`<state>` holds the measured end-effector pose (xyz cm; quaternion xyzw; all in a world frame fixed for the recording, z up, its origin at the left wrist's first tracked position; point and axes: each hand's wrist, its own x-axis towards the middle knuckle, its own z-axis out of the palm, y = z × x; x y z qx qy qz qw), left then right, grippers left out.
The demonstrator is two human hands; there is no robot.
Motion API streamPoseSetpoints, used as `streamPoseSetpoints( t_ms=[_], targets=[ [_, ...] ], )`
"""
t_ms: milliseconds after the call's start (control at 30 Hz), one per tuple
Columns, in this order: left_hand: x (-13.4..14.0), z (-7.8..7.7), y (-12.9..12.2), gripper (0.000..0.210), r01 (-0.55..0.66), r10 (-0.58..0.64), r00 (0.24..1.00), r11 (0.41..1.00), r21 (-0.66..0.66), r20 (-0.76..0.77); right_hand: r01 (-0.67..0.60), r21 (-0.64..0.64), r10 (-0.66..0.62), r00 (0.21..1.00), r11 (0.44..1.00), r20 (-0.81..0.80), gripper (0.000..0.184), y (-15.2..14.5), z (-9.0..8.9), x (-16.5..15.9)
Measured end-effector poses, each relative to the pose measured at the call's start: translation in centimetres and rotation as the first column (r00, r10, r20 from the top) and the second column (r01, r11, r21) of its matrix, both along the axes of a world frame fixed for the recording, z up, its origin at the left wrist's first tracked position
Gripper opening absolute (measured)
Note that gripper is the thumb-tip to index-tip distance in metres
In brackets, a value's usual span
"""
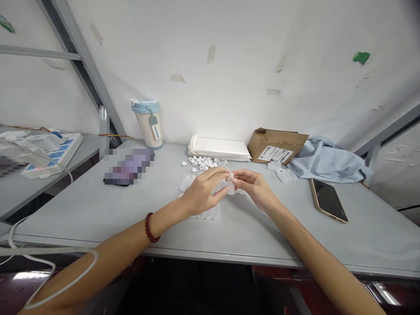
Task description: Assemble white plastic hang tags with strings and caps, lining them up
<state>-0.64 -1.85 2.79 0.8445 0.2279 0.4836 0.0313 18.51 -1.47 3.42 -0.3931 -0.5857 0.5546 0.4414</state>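
Just above the middle of the desk, both my hands meet at a small translucent plastic bottle [231, 187]. My left hand [206, 189] has its fingers and thumb curved around the bottle from the left. My right hand [254, 186] pinches near the bottle's top, and the fingertips partly hide the neck. Behind the hands lies a heap of small white caps [203, 163]. More translucent bottles [210, 213] lie flat under and beside my left hand, partly covered by it.
A cream tumbler [148, 124] and a blurred-out phone-like object [131, 166] are at left. Along the wall sit a white stack [219, 148], a cardboard box [278, 144] and blue cloth [330, 159]. A phone [329, 200] lies at right. A white cable [75, 280] loops by my left arm.
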Motion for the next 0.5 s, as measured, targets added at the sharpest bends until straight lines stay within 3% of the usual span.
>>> streamPoseSetpoints(
  t_ms=[167,367,500],
  targets=[
    [-0.09,0.06,-0.06,0.05,0.042,-0.053,0.991,0.995,-0.093,-0.123,-0.005,-0.024,0.004,0.999,1.0,-0.043,0.029,0.11,-0.13,0.16],
    [-0.04,0.05,-0.03,0.043,0.034,-0.041,0.992,0.998,-0.061,-0.117,-0.073,-0.046,0.069,0.994,0.996,-0.085,0.024,0.03,-0.26,0.07],
    [-0.01,0.19,0.0,0.039,0.017,-0.02,0.993,0.999,-0.029,-0.12,-0.047,-0.031,0.045,0.997,0.998,-0.059,0.026,-0.18,-0.08,-0.12]
  ],
)
